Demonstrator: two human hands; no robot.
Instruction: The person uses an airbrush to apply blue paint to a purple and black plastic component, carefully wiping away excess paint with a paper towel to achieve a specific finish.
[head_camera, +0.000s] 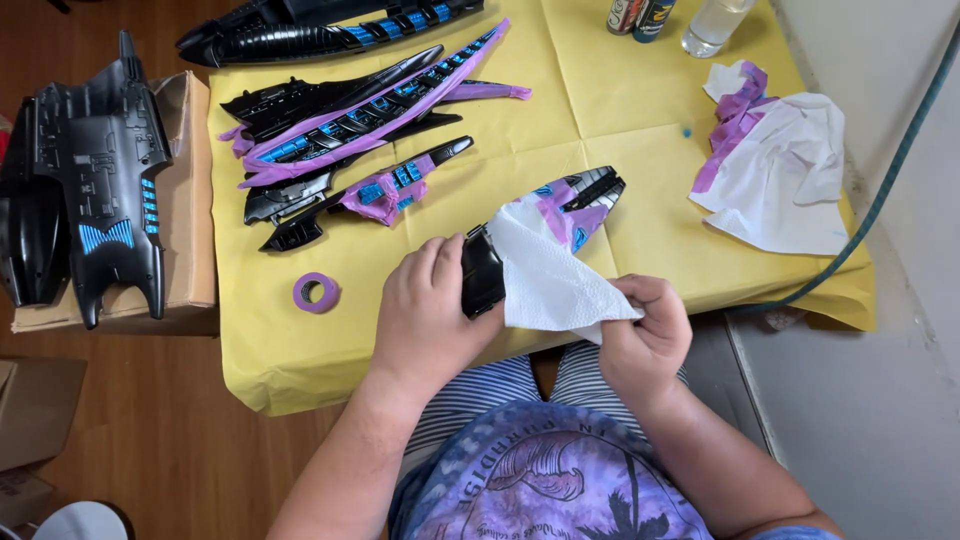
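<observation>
My left hand (430, 315) grips the near end of a glossy black model part (590, 190) with blue panels and purple masking tape. A white paper towel (545, 275) is draped over the part's middle. My right hand (650, 330) pinches the towel's lower corner. Both hands hover at the near edge of the yellow paper-covered table (620, 110).
Several black, blue and purple-taped model parts (350, 130) lie at the table's left. A purple tape roll (316, 292) sits near the front. Crumpled white paper with tape (780, 170) lies right. Cans (640, 15) and a clear bottle (712, 25) stand far back. A large black hull (100, 170) rests on a cardboard box (190, 220).
</observation>
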